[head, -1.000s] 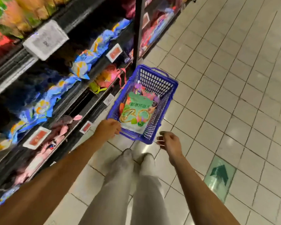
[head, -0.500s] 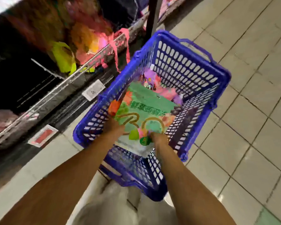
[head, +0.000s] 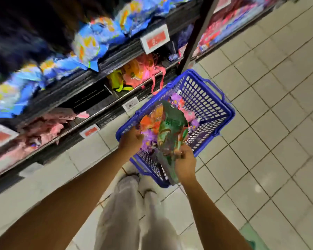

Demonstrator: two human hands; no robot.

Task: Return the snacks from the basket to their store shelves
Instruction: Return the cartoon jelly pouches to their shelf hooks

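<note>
A blue plastic basket (head: 210, 103) stands on the tiled floor beside the store shelves (head: 116, 56). My right hand (head: 185, 162) grips the lower edge of a green snack bag (head: 170, 129), which is tilted up on its edge above the basket. My left hand (head: 131, 138) is at the basket's left rim, fingers closed around a purple snack pack (head: 147, 139). More pink and purple packs (head: 183, 107) lie deeper in the basket, partly hidden by the green bag.
Shelves on the left hold blue bags (head: 90, 42), pink and yellow packs (head: 135, 73) and pink packs (head: 47, 127) lower down, with red price tags (head: 154, 40). A black upright post (head: 197, 37) rises behind the basket. My legs (head: 132, 210) stand below; tiled floor (head: 269, 123) spreads right.
Both hands went from outside the basket into it. The green bag, lying flat before, is now lifted and tilted up in my right hand. The camera view has pulled back and up.
</note>
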